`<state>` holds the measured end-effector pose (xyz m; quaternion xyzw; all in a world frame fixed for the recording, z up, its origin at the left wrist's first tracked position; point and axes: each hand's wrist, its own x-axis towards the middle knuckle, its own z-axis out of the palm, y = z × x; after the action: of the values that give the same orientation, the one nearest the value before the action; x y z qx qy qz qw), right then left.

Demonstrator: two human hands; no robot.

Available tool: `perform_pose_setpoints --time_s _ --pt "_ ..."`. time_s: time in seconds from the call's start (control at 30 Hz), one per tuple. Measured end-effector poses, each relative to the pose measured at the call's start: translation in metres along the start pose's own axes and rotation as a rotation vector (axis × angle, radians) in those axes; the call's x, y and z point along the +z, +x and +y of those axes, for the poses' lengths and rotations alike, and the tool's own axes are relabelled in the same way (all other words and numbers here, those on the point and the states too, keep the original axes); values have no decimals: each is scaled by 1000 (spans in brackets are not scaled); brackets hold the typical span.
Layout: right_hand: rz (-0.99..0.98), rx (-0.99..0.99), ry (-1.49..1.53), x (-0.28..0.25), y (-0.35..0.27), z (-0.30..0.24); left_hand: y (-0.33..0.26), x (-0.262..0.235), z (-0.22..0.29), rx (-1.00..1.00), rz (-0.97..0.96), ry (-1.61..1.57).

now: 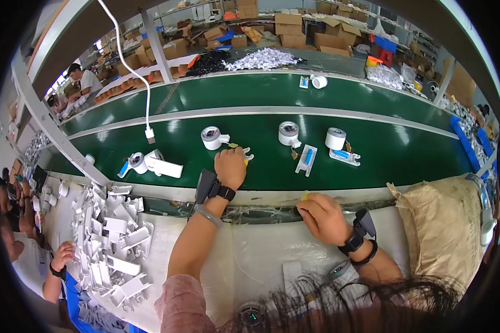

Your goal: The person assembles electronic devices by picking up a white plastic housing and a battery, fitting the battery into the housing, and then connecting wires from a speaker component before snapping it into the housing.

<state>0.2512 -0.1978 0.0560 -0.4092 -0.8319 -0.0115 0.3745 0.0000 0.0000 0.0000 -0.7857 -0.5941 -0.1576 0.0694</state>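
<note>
On the green conveyor belt (261, 177), my left hand (231, 168) is closed over a white clip-ended handle piece (249, 151); most of that piece is hidden under the fingers. Just beyond it stands a white round housing (210, 139) with a short side arm. My right hand (323, 218) hovers over the near edge of the belt, its fingers drawn together. Yellow shows at its fingertip, and anything held there is hidden. Two more round housings, a middle one (288, 133) and a right one (335, 138), stand farther along with handle pieces bearing blue cells (308, 157).
A heap of white plastic shells (114, 238) lies on the table at left; a brown paper sack (441, 222) stands at right. A white USB cable (148, 105) hangs down. Near my body lies another round housing (341, 272). A co-worker's hand (63, 255) is beside the heap.
</note>
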Motion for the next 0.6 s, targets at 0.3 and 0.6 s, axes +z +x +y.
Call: perform_pose_setpoints --time_s 0.3,0.6 --pt "34 67 -71 -13 12 1 -56 -103 62 591 -439 -731" --pt "-228 -140 -88 -16 9 -6 -90 -129 64 701 -646 -607"
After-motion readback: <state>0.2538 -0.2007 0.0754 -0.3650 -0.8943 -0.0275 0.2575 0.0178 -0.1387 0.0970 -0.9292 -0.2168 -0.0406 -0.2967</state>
